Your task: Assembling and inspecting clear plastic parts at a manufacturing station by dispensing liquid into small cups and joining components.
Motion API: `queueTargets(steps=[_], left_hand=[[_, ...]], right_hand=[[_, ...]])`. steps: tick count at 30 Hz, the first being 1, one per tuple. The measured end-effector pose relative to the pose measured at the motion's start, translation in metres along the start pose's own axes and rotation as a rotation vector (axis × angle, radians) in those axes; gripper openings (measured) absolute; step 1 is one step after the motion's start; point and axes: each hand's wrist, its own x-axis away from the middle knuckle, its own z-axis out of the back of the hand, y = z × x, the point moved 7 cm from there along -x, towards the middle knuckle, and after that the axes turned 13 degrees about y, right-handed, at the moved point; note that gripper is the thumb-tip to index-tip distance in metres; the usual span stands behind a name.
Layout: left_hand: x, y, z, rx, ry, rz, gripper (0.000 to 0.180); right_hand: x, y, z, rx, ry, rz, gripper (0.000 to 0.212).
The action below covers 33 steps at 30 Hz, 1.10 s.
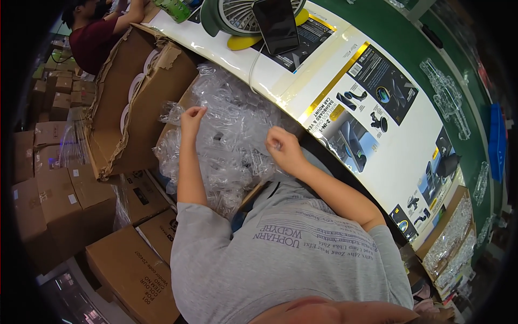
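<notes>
A heap of clear, shiny plastic pieces [226,135] fills an open carton in front of me; they look like thin moulded trays. Over the left side of the heap is my left hand [192,117], thumb and fingers drawn together in a pinch. Anything between those fingertips is too small or too transparent to make out. My right hand [285,150] hovers at the heap's right side, near the table edge, with its fingers curled in. Whether it grips a bit of clear plastic cannot be told.
A table covered with printed white sheets [302,89] runs along the right, bearing a fan [226,21] and a dark phone [276,27]. Another open carton [116,102] holds white rolls at left. Stacked cartons [65,200] stand beyond. A person in dark red [91,40] sits far left.
</notes>
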Motion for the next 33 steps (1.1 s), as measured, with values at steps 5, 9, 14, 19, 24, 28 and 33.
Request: queueTargets(steps=[5, 9, 14, 19, 24, 28, 33], left_hand=[[0.007, 0.037, 0.026, 0.253, 0.14, 0.144, 0.022], [0.018, 0.048, 0.028, 0.279, 0.087, 0.093, 0.023], [0.045, 0.062, 0.002, 0.287, -0.065, 0.121, 0.026], [0.071, 0.066, -0.021, 0.375, -0.18, 0.28, 0.024], [0.089, 0.037, -0.033, 0.575, -0.273, 0.557, 0.019], [0.07, 0.002, 0.0, 0.435, -0.098, 0.453, 0.01], [0.043, 0.013, 0.042, 0.062, 0.222, 0.14, 0.014]], right_hand=[[-0.012, 0.014, 0.015, 0.003, 0.023, -0.12, 0.015], [-0.015, 0.005, 0.018, 0.018, 0.216, 0.093, 0.014], [-0.009, 0.009, 0.009, -0.119, 0.106, 0.011, 0.018], [-0.014, -0.029, 0.005, 0.136, 0.082, 0.246, 0.03], [-0.013, -0.014, 0.006, 0.199, 0.157, 0.368, 0.021], [-0.015, -0.002, 0.003, 0.226, 0.098, 0.239, 0.011], [-0.024, -0.009, -0.003, 0.048, -0.015, 0.021, 0.012]])
